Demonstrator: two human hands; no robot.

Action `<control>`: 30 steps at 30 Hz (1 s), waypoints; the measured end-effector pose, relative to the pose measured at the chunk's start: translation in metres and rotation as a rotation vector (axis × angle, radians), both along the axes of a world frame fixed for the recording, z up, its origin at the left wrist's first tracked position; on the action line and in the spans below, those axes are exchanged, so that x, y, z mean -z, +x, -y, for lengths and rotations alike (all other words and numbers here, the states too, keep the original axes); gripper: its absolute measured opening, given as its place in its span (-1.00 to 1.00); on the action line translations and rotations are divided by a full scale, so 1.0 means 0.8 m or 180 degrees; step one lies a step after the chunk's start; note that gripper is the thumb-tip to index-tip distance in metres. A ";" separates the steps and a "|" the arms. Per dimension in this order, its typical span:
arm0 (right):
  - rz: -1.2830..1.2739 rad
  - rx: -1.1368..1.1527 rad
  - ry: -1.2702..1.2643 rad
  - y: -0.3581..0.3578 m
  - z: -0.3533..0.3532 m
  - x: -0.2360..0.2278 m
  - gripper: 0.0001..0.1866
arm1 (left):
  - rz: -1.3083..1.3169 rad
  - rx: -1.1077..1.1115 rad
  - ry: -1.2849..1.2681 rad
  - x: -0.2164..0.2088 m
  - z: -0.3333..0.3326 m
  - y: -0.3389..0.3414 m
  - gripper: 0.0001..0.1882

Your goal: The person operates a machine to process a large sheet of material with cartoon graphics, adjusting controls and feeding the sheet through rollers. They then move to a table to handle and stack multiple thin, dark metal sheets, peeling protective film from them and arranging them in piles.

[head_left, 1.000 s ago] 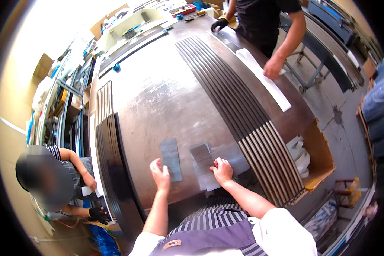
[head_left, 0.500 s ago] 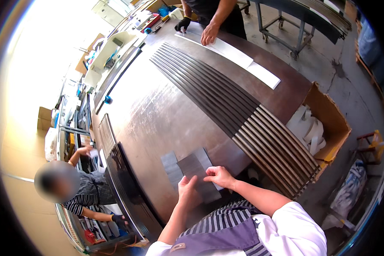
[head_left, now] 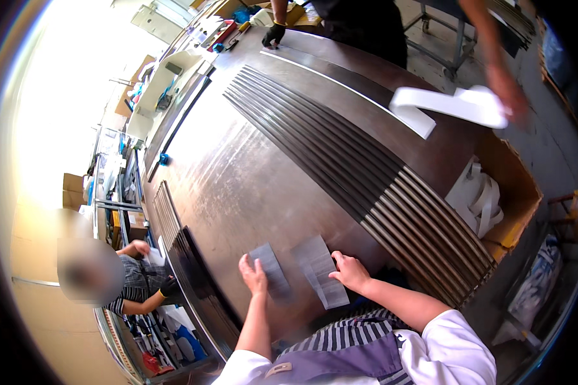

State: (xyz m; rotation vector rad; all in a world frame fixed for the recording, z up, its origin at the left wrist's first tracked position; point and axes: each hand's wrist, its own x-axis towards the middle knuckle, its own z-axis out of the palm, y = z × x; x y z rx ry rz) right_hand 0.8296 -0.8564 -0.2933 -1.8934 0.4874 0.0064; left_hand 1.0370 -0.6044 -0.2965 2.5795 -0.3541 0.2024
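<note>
Two thin grey rectangular sheets lie side by side near the front edge of the large metal table (head_left: 212,212). My left hand (head_left: 254,277) is at the edge of the left grey sheet (head_left: 275,273), fingers apart, with the thumb close to or on it. At the right side of the other grey sheet (head_left: 318,276), my right hand (head_left: 351,272) has its fingers curled, thumb and forefinger at the rim. That sheet is paler along one side, and whether it is one layer or a stack cannot be made out.
A row of long dark rods or strips (head_left: 315,141) crosses the table diagonally to my right. Across the table, a person's blurred hand (head_left: 510,96) lifts a white strip (head_left: 453,106). A cardboard box (head_left: 517,192) holds white scraps. Another person (head_left: 141,276) works at left beside dark strips (head_left: 196,263).
My hands have moved apart, and the dark sheet between them is no longer held up. The left sheet appears lower in view. Across the table, the co-worker has pulled a white strip up and rightward.
</note>
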 end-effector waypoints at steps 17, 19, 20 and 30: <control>0.1234 0.0194 -0.2699 0.434 0.250 -0.006 -0.30 | 0.0203 -0.0504 0.0871 0.038 -0.072 0.043 -0.53; 0.0910 0.0122 -0.3060 0.496 0.278 0.009 -0.28 | 0.0139 -0.0516 0.0880 0.034 -0.070 0.045 -0.52; 0.0755 0.0042 -0.3198 0.523 0.287 0.017 -0.26 | 0.0117 -0.0522 0.0887 0.033 -0.070 0.045 -0.52; 0.0116 -0.0217 -0.3277 0.618 0.312 0.037 -0.18 | -0.0088 -0.0623 0.0917 0.025 -0.065 0.049 -0.50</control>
